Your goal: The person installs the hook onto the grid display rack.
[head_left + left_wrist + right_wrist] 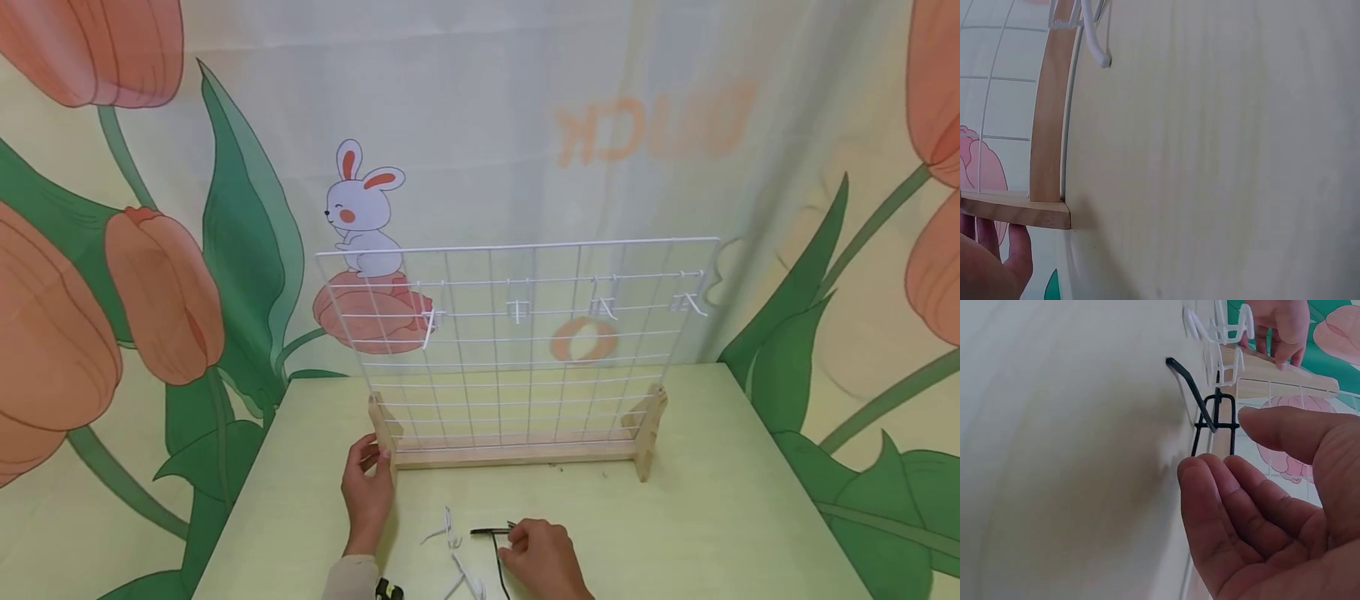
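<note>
A white wire grid (517,350) stands in a wooden base (517,458). My left hand (369,492) touches the outer side of the base's left foot (1016,211) with its fingertips. On the table, my right hand (546,557) is beside a black wire hook (1216,425). Its thumb and fingers are apart around the hook's frame, and nothing appears pinched between them; the frame's near end is partly hidden by the fingers. White wire hooks (450,533) lie on the table between the hands.
Several white hooks (517,310) hang on the upper part of the grid. The pale table (712,500) runs back to a curtain (480,100) printed with tulips and a rabbit. A black item (388,590) shows by the left sleeve (351,577).
</note>
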`<action>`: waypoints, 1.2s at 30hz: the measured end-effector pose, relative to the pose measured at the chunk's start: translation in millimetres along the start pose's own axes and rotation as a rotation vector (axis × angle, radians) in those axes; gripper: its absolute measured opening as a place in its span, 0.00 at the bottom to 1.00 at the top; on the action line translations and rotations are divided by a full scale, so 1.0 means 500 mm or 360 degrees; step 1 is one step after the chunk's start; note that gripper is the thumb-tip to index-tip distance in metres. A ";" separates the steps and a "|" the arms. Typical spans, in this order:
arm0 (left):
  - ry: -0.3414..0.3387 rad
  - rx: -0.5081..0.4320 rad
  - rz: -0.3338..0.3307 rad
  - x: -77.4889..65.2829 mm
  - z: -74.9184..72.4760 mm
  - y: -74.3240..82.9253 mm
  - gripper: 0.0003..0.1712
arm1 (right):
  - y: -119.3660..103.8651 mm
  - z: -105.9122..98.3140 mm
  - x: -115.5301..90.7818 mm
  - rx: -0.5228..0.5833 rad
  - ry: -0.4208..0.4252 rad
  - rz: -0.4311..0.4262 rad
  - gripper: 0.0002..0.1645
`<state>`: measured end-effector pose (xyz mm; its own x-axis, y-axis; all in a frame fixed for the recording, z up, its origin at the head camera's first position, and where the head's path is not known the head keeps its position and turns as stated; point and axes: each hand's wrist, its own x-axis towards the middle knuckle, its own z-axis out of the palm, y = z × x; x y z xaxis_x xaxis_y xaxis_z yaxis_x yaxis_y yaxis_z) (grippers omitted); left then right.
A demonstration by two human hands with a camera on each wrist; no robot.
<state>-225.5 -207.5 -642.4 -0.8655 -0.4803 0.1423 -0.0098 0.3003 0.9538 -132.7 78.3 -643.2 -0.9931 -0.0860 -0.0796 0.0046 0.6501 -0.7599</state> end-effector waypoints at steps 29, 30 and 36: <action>0.0039 0.0028 -0.0014 0.000 0.004 -0.005 0.20 | -0.013 0.044 0.006 -0.0048 0.0050 0.0054 0.07; 0.0037 0.0036 -0.0017 0.000 0.004 -0.004 0.20 | -0.011 0.045 0.006 -0.0051 0.0055 0.0047 0.07; 0.0022 0.0035 -0.0023 -0.001 0.002 0.002 0.20 | -0.009 0.046 0.009 -0.0082 0.0082 0.0051 0.08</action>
<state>-225.6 -206.2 -641.6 -0.8582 -0.4959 0.1325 -0.0333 0.3115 0.9497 -134.6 57.5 -655.0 -0.9973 -0.0264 -0.0687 0.0315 0.6901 -0.7231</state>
